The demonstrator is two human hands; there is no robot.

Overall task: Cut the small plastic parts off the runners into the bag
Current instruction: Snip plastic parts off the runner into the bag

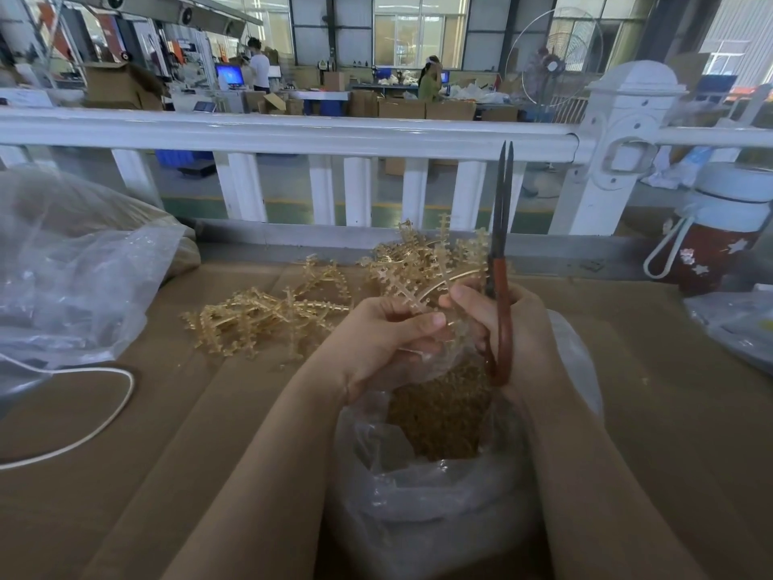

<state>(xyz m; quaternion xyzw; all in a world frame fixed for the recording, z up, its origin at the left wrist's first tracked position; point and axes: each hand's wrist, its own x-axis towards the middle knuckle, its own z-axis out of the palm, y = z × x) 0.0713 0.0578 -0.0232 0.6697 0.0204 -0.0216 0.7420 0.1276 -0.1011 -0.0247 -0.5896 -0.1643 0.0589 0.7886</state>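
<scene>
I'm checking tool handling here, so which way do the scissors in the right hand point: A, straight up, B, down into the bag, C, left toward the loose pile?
A: the scissors stand upright in the right hand, blades nearly closed, tips up against the white railing.

Left hand (378,332) gripping runners (422,265), right hand (508,324) holding scissors (502,244), bag (439,475)

A white metal railing (293,133) with square balusters runs across the view beyond the grip. Far left of it a large crumpled clear plastic sack (75,261) slumps on the brown cardboard sheet (209,412), a thin white cable (104,416) looping just below. Far right stands a red bottle with a white lid (719,228), possibly a flask.
</scene>
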